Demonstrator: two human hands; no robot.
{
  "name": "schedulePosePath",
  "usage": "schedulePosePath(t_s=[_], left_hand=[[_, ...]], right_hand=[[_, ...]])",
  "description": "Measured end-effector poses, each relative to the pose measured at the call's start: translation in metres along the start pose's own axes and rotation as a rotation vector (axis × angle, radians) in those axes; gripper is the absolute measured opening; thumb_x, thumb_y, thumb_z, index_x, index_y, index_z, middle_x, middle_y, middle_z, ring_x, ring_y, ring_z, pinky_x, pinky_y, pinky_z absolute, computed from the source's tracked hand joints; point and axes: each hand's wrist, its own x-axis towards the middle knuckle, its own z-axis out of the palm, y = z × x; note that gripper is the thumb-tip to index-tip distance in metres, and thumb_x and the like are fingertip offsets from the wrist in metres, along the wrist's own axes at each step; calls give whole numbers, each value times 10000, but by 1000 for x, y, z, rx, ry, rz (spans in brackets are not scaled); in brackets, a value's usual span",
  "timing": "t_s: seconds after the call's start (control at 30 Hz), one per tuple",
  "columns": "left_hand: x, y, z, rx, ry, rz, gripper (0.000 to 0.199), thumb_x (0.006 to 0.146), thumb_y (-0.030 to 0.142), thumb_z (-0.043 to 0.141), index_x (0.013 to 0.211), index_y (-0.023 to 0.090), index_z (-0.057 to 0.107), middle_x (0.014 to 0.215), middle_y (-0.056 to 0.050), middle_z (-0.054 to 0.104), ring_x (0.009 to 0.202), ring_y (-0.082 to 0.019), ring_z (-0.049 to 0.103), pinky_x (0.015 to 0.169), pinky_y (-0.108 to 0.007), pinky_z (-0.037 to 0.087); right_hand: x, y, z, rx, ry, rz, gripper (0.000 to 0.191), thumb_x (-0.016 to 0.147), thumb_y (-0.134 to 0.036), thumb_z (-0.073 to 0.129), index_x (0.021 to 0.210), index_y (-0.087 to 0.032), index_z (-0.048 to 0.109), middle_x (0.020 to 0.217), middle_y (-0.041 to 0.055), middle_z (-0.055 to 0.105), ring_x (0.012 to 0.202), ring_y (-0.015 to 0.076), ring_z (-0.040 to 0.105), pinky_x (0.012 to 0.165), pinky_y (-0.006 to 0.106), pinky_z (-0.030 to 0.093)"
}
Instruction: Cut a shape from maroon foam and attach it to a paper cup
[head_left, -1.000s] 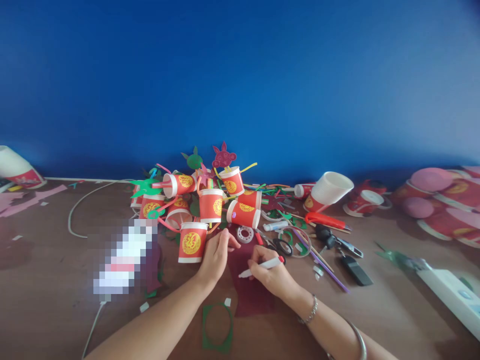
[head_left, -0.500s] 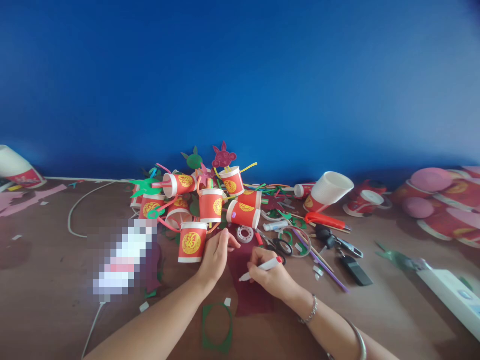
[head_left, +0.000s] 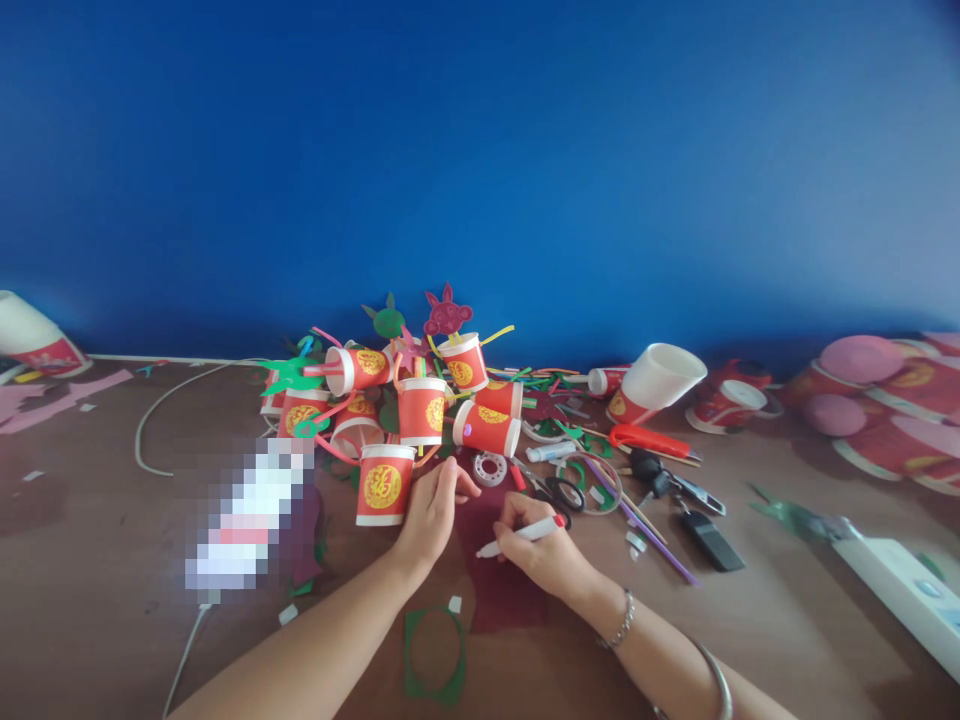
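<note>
A dark red sheet lies on the brown table. My right hand is closed around a white marker with a red end, its tip at the sheet's left part. My left hand rests at the sheet's upper left edge, fingers curled and partly spread, just right of a red paper cup with a gold emblem. Whether its fingers press on anything is hard to see. A white tape roll and black-handled scissors lie just beyond the sheet.
Several decorated red cups crowd the table before the blue wall. A green paper frame lies near the front. Keys, a red tool and a white cup stack stand or lie right. A pixelated bright object is left.
The marker and my right hand have shifted very slightly up and left over the sheet. My left hand has not visibly moved.
</note>
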Motion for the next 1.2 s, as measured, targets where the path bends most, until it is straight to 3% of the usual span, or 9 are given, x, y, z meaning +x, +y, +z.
schedulePosePath(t_s=[0.27, 0.53, 0.93, 1.2], left_hand=[[0, -1, 0, -4, 3, 0, 521, 916, 462, 306, 638, 160, 627, 696, -63, 681, 721, -190, 644, 666, -306, 538], [0, 0, 0, 1, 2, 3, 518, 919, 452, 305, 637, 159, 625, 699, -64, 678, 727, -187, 639, 671, -300, 535], [1, -1, 0, 4, -5, -1, 518, 914, 459, 301, 637, 165, 625, 694, -61, 677, 724, -186, 637, 667, -298, 532], [0, 0, -1, 1, 1, 1, 515, 920, 446, 306, 638, 158, 628, 699, -62, 681, 723, -184, 641, 671, -297, 532]], right_hand=[[0, -3, -1, 65, 13, 23, 192, 768, -203, 513, 593, -202, 433, 522, -26, 593, 490, 119, 561, 463, 199, 383], [0, -6, -1, -17, 40, 13, 180, 764, -205, 533, 600, -192, 460, 541, -18, 599, 485, 102, 492, 454, 199, 353], [0, 1, 0, 23, -16, 15, 201, 718, -146, 507, 561, -208, 396, 461, -47, 541, 428, 105, 510, 417, 192, 346], [0, -7, -2, 25, 28, 16, 193, 783, -225, 529, 606, -192, 457, 543, -5, 620, 490, 115, 531, 469, 201, 369]])
